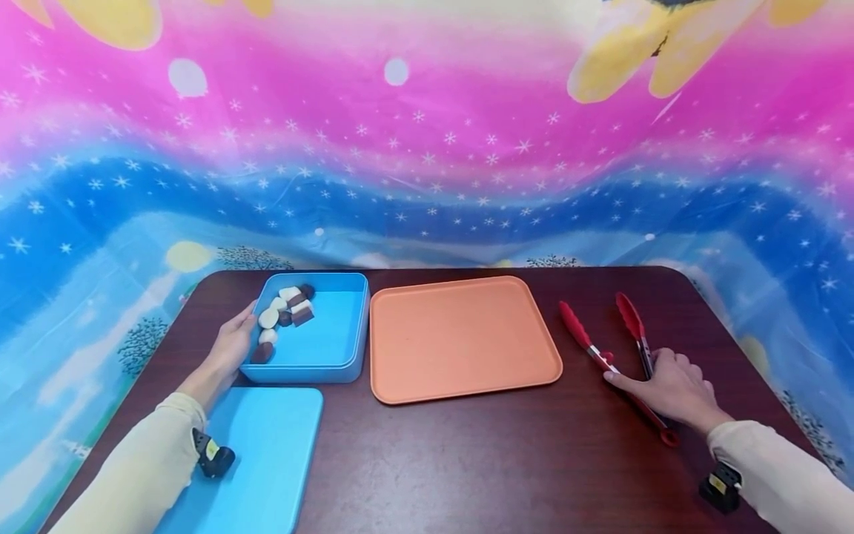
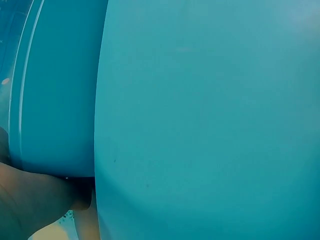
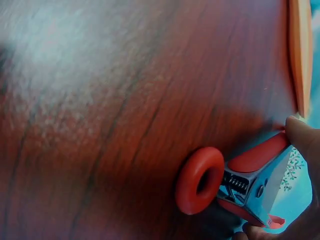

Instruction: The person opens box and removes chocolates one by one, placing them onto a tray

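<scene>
My left hand (image 1: 233, 343) holds the left side of a light-blue square box (image 1: 342, 374), its fingers along the outer wall near the rim. In the left wrist view, part of the hand (image 2: 35, 205) shows at the box's corner (image 2: 57, 100). Several small white and brown pieces (image 1: 269, 319) lie along the left part of the box's floor. My right hand (image 1: 677, 389) grips red-and-silver tongs (image 1: 587, 340) around their arms, thumb on one side and fingers on the other. The tongs' red tips stand spread apart, nothing between them. Their red ring (image 3: 197, 180) points toward me.
An orange tray (image 1: 463, 341) lies flat between the box and the tongs. A light-blue lid (image 1: 267, 452) lies at the near left, partly under my left forearm. The dark wooden table (image 1: 507, 460) ends at a colourful printed cloth (image 1: 427, 163) behind.
</scene>
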### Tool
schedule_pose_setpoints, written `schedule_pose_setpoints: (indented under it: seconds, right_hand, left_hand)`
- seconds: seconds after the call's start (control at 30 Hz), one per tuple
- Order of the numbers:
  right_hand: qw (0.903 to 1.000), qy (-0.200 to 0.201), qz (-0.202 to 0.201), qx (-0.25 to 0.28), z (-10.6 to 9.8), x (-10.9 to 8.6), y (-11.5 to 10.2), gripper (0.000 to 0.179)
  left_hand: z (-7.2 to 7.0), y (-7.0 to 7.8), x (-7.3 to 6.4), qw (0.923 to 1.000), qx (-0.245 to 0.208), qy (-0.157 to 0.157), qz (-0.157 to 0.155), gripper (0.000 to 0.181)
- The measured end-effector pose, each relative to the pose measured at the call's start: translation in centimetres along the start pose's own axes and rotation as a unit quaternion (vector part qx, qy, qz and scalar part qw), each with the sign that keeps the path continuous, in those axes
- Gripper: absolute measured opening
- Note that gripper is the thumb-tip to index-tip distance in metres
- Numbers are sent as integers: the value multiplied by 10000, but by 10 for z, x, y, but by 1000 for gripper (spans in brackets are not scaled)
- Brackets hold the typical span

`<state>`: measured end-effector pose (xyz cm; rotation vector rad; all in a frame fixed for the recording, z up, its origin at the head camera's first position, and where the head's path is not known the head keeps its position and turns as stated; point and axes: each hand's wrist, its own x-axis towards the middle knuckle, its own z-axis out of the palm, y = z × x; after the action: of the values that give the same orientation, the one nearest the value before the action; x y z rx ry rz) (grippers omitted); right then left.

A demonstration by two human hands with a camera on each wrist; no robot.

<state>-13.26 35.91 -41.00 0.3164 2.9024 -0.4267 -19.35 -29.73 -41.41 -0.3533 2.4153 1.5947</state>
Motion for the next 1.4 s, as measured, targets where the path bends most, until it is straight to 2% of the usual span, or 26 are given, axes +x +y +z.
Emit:
schedule_pose_setpoints:
  seconds: [0.2,0.4,0.5,0.67,0.73,0.93,1.2,1.4]
  right_hand:
    - [9999,2,-98,-57,1,-3,-1,88]
    - [9992,48,-241,314,5,-1,4,96]
    - [9971,333,-365,582,7,-2,5,93]
    - [9912,859,-368,934,9,-5,1,66]
    - [9899,963,-270,1006,7,-6,0,67]
    - [9849,1086,-151,1337,-2,-9,-5,88]
    - [9778,1188,-631,1604,-9,-19,-34,77]
    - [9732,1010,-1097,1751,-8,-29,-66,70]
  left_hand:
    - [-1,0,-1,10000,90,-28,5,57]
    - [-3,-2,0,9997,222,-39,31,57]
    - [-4,-3,1,9998,182,9,79,56]
    - [-3,-4,2,9998,33,88,172,56]
    - [-2,-4,1,9998,2,106,171,56]
    - [0,-4,2,9998,69,92,175,56]
    - [1,-4,2,9997,43,113,205,57]
    - [1,-7,1,9999,-27,46,112,58]
